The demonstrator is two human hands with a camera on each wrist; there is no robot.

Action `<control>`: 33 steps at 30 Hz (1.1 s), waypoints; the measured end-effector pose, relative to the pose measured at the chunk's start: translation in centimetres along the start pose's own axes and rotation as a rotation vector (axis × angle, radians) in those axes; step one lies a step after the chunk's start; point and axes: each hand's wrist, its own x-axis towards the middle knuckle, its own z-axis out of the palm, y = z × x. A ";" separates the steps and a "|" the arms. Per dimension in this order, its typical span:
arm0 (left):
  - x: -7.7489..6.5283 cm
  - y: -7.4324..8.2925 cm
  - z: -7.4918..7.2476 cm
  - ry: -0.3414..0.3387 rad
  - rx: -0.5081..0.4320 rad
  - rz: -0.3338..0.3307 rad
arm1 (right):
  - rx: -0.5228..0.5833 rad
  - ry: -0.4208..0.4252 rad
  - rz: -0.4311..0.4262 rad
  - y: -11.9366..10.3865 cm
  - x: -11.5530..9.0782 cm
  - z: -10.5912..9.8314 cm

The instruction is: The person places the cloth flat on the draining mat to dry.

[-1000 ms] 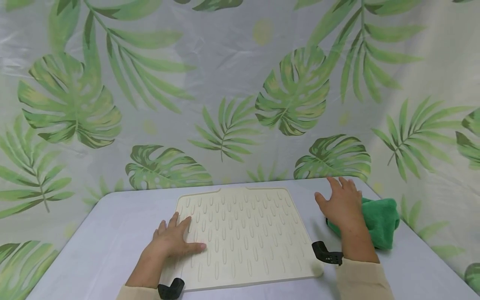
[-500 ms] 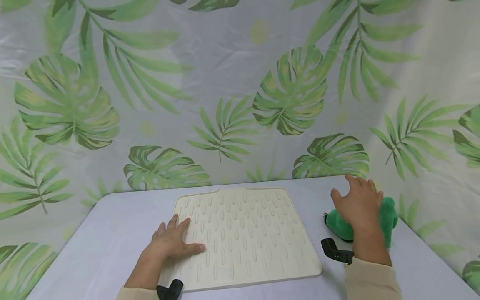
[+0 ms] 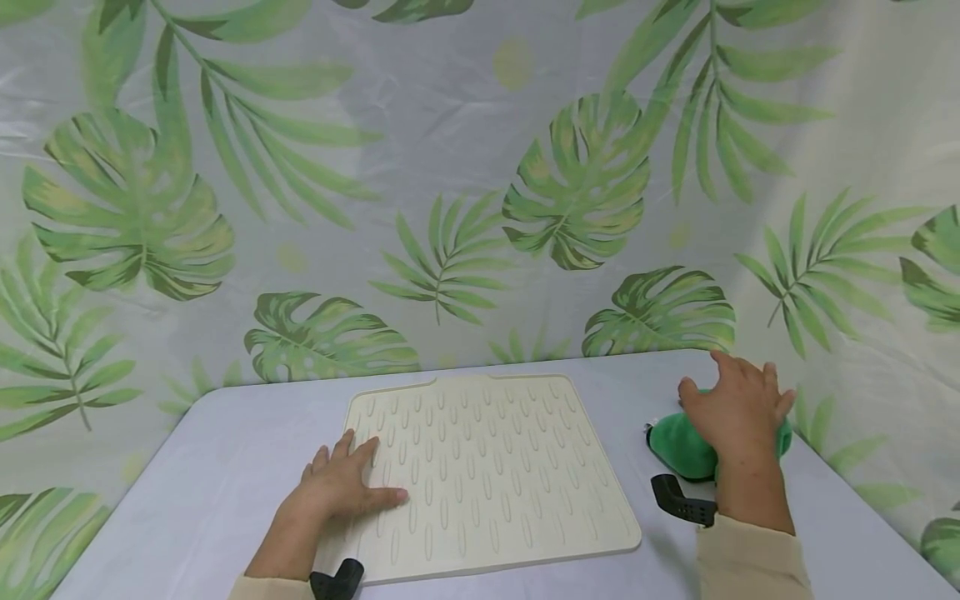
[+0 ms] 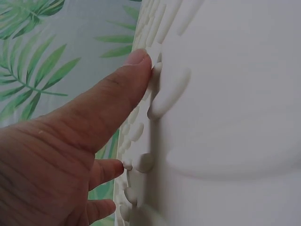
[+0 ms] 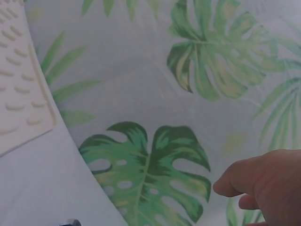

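Observation:
A cream mat (image 3: 487,475) with rows of raised oblong ridges lies flat on the table. My left hand (image 3: 337,487) rests on its left part with fingers spread; the left wrist view shows the thumb (image 4: 113,99) against the ridged surface. At the table's right side lies a green plush item (image 3: 678,446) with a dark lower edge and a small shiny bit at its left end; its exact kind is unclear. Over it is my right hand (image 3: 738,412), fingers loosely bent, covering much of it. Whether they touch cannot be told. In the right wrist view no held thing shows by the right hand (image 5: 268,183).
The table (image 3: 225,467) has a white cover. Behind it and along the right side hangs a leaf-patterned curtain (image 3: 450,167). A black camera mount (image 3: 682,500) sits on the right wrist and another black mount (image 3: 337,579) on the left.
My right hand has moved to the right over the green plush item, so the item's left end now shows and its right part is more covered. The left hand stays on the mat.

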 end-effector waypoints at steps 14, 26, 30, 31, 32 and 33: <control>0.0 -0.1 0.0 0.008 0.015 -0.004 | 0.059 -0.027 0.125 1.2 0.3 0.2; 0.0 -0.1 0.0 -0.007 0.002 -0.015 | 0.128 -0.009 0.235 2.2 0.5 0.6; 0.1 -0.1 0.0 -0.009 0.001 -0.016 | 0.147 -0.009 0.271 2.3 0.7 0.7; 0.1 -0.1 0.0 -0.009 0.003 -0.016 | 0.155 -0.011 0.278 2.3 0.7 0.8; 0.1 -0.1 0.0 -0.009 0.004 -0.016 | 0.161 -0.014 0.282 2.3 0.7 0.9; 0.1 -0.1 0.0 -0.010 0.006 -0.015 | 0.166 -0.018 0.284 2.4 0.8 1.0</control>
